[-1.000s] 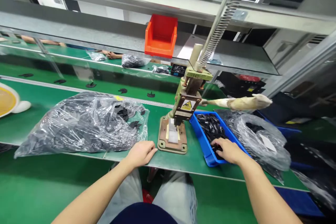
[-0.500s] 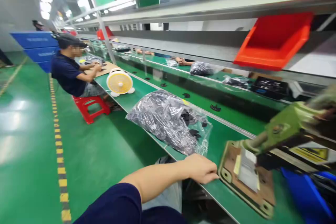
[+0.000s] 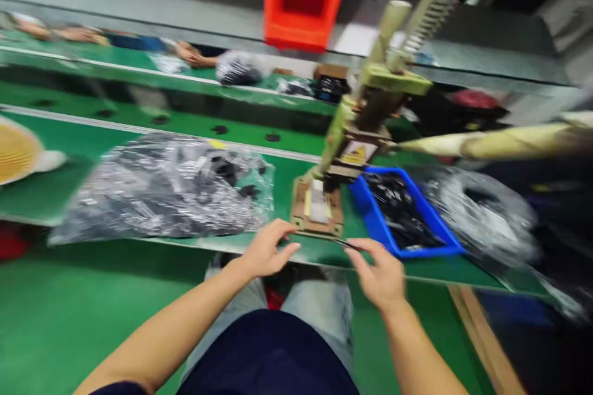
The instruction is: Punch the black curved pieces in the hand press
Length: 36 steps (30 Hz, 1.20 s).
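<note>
In front of me a green hand press (image 3: pixel 354 129) stands on the bench, its base plate (image 3: pixel 300 222) near the front edge. My left hand (image 3: pixel 270 249) is at the left front corner of the base, thumb and fingers apart, with nothing in it. Right of the base, my right hand (image 3: pixel 378 271) pinches a thin black strip-like piece (image 3: pixel 348 245) between thumb and fingers; its exact kind is too blurred to tell. A blue bin (image 3: pixel 426 222) of black parts is just beyond my right hand. Left of the press lies a clear plastic bag (image 3: pixel 162 191) filled with dark parts.
A green conveyor belt (image 3: pixel 185 131) carrying several black parts runs behind the bench. The press's long lever (image 3: pixel 463 143) sticks out rightward. A red bin (image 3: pixel 301 28) hangs above. Clear plastic wrapping (image 3: pixel 486 216) lies at right, a yellow-and-white fan (image 3: pixel 18 151) at far left. Another person's hands (image 3: pixel 192 55) are across.
My view has swung right and down toward the press. My right hand now shows, holding a thin black piece. The left hand has changed from curled to fingers apart.
</note>
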Each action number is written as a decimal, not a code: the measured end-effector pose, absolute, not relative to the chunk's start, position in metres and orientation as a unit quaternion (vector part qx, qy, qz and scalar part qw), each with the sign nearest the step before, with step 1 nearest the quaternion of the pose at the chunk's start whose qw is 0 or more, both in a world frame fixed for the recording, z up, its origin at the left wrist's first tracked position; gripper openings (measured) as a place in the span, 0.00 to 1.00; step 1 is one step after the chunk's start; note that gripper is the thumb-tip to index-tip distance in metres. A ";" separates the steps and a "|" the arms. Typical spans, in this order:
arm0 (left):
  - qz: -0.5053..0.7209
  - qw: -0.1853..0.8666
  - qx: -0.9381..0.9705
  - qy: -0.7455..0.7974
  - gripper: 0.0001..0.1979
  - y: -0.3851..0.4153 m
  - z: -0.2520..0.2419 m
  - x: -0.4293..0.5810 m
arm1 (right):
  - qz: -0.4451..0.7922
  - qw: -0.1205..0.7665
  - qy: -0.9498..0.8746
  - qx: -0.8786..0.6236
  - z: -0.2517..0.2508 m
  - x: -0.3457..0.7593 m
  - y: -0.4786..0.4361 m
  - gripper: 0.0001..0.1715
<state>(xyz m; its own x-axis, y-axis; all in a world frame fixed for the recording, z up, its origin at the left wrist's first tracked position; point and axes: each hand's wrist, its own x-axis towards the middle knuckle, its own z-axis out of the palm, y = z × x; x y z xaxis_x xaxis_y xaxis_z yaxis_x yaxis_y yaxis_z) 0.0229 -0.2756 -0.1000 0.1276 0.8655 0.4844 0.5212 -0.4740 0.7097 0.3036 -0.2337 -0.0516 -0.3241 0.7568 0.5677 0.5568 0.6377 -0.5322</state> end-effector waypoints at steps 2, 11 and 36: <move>0.458 0.246 0.727 0.449 0.16 -0.285 -0.095 0.028 | 0.160 0.422 -0.806 -0.383 -0.055 0.302 -0.257 0.07; 0.478 0.267 0.720 0.426 0.09 -0.311 -0.075 0.047 | 0.259 0.448 -0.799 -0.305 -0.064 0.270 -0.264 0.09; 0.345 0.637 0.571 0.387 0.19 -0.289 -0.073 0.041 | 0.199 0.379 -0.881 -0.201 -0.053 0.284 -0.254 0.14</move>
